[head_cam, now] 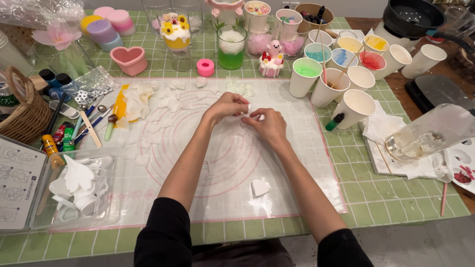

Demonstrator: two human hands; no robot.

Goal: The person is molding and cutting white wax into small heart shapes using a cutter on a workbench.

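A small white wax piece (249, 108) is pinched between the fingertips of both hands above the middle of a translucent silicone mat (297, 163). The left hand (228, 105) is closed narrowly on one edge, and the right hand (268, 124) is closed on the other. The piece appears thin, light and brittle, best gripped gently by its rim. A white heart shape (259, 187) lies nearer on the mat; paper cups (341, 69) of coloured wax stand beyond, to the right.

— I see a translucent, matt silicone mat (277, 163) over the glossy green-tiled table (396, 198).
— And far right?
— I see matt paper cups (358, 106); left, a rough woven wicker basket (22, 116).
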